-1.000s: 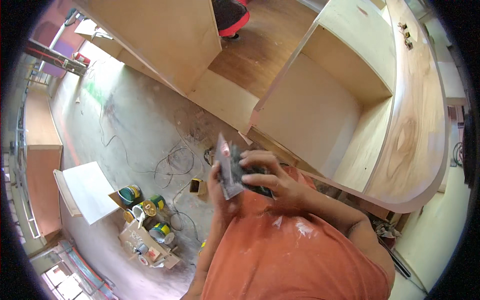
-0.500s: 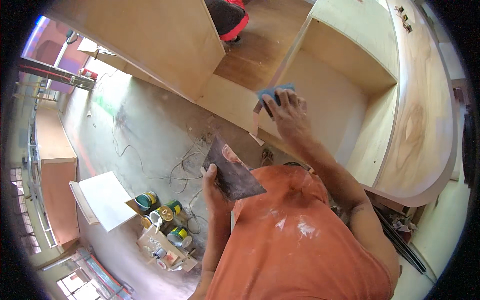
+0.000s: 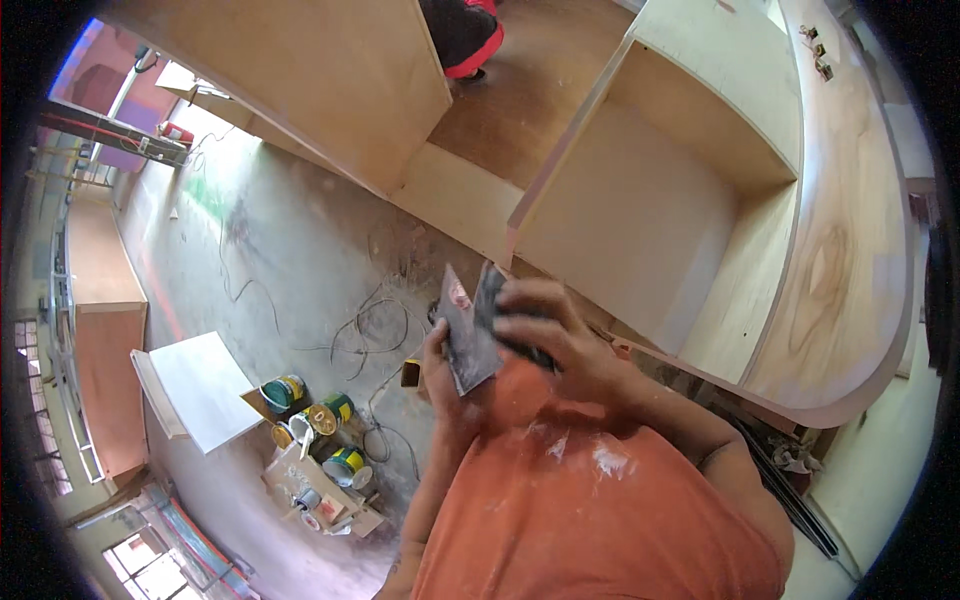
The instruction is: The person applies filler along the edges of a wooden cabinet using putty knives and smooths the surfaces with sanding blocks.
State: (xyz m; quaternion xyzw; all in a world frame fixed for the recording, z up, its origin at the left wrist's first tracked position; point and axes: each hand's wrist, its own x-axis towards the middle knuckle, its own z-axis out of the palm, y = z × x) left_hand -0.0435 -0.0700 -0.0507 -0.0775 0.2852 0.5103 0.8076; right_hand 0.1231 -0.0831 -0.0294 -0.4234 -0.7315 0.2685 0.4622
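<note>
My left hand (image 3: 441,365) grips a flat dark board (image 3: 468,347) tilted up in front of my chest, thumb on its face. A smear of pink putty (image 3: 459,293) lies near its upper corner. My right hand (image 3: 560,325) is closed around a dark, flat putty scraper (image 3: 488,295), held close beside the board; whether the two touch I cannot tell. Beyond my hands stands an open plywood cabinet (image 3: 630,210). Pinkish putty covers the front edge (image 3: 530,198) of its upright panel.
A curved wooden top (image 3: 830,270) runs along the right. Paint cans (image 3: 330,412), a white panel (image 3: 205,390) and loose cable (image 3: 345,340) are on the floor at left. Another person (image 3: 462,35) is partly visible beyond the cabinet. A brown cabinet (image 3: 110,385) stands far left.
My right hand has come back from the cabinet's edge with the scraper, down beside the board. My left hand has turned the board steeper and shifted it slightly right.
</note>
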